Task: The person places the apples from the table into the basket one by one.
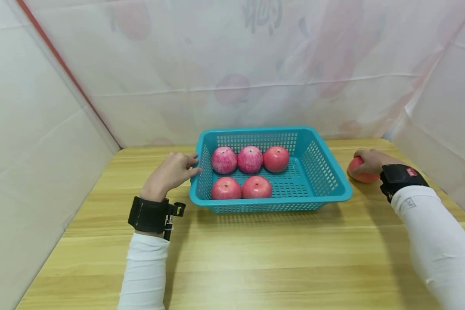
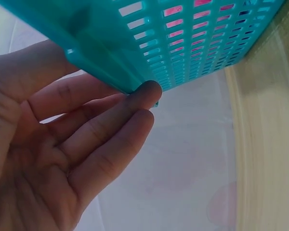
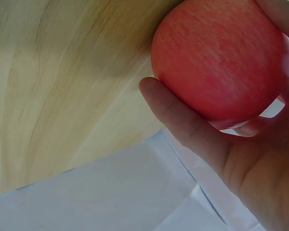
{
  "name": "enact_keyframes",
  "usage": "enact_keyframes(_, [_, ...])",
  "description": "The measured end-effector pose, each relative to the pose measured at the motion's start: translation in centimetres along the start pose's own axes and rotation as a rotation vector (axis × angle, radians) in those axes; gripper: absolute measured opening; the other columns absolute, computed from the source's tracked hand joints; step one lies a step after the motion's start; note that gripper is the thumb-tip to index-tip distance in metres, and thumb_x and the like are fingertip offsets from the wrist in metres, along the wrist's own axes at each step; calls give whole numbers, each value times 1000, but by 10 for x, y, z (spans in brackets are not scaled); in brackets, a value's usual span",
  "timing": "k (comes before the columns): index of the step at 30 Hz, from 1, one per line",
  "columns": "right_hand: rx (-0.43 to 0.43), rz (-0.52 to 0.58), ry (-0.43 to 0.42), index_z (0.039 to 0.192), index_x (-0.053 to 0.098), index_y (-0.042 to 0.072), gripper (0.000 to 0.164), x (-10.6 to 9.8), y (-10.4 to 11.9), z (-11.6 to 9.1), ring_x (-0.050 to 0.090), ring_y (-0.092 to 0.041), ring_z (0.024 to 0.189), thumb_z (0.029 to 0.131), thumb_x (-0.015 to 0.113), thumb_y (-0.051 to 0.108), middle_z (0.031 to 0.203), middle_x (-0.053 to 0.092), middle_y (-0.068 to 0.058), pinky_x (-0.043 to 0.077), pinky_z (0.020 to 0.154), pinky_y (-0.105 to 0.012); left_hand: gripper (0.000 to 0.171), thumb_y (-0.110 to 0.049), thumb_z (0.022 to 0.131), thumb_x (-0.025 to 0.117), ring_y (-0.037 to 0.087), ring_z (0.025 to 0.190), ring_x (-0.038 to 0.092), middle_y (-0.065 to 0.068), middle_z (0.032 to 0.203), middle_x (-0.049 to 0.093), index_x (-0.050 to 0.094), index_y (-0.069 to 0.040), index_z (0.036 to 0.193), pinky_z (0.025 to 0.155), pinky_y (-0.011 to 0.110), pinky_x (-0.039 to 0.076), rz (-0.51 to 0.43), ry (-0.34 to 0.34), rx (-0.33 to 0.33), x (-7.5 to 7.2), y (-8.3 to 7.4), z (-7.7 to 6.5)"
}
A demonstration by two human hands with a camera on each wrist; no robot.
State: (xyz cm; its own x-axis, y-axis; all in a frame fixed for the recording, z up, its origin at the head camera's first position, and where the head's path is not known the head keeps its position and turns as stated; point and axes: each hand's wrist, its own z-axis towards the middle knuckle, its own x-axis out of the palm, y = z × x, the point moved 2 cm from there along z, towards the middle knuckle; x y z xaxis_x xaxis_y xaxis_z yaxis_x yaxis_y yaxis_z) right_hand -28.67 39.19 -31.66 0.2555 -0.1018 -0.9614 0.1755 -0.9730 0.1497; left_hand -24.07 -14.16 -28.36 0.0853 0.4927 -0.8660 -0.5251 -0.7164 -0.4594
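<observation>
A blue plastic basket (image 1: pixel 271 206) with grid-like walls stands on the table. Inside it lie several apples, among them a streaked pink one (image 1: pixel 224 160) at the back left and a red one (image 1: pixel 276 159) beside that row's other apple. My left hand (image 1: pixel 172 172) holds the basket's left rim; in the left wrist view, its fingers (image 2: pixel 130 130) curl up against the rim's underside. To the right of the basket, my right hand (image 1: pixel 372 162) grips a red apple (image 3: pixel 221 62) at the table surface, with the thumb (image 3: pixel 183 122) along one side of it.
The wooden table (image 1: pixel 255 258) carries the basket near its back edge. A pale printed sheet (image 1: pixel 232 64) hangs behind, and white sheets (image 1: pixel 42 129) rise at both sides. The loose apple lies close to the right-hand sheet.
</observation>
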Motion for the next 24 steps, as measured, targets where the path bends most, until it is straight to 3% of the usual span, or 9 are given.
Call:
enact_keyframes(9, [28,17,16,115,42,-11,59,0,-1,1,48,-39,81,77,64,28,94,51,-30,47,66,-50,27,-16,87,60,15,36,41,23,125,47,63,5,104,41,24,23,-7,6,-14,0,0,1])
enact_keyframes(14, [-4,-3,19,115,43,-11,60,-1,-3,0,47,-39,82,77,64,30,96,51,-31,46,67,-50,26,-16,87,60,15,36,42,22,124,48,65,4,102,42,25,24,-4,3,-16,1,0,0])
enact_keyframes(19, [-31,-39,-64,114,44,-10,61,-15,-3,-4,48,-39,79,75,68,30,95,51,-31,49,59,-47,24,-17,87,60,14,36,41,22,124,49,66,3,99,42,24,24,-4,3,-1,3,1,2])
enact_keyframes(24, [-37,26,-123,116,39,-8,61,-25,4,-5,47,-41,79,75,68,27,98,45,-33,50,50,-42,23,-15,86,61,15,36,41,23,123,49,66,3,100,41,25,23,-9,-7,-9,1,1,2])
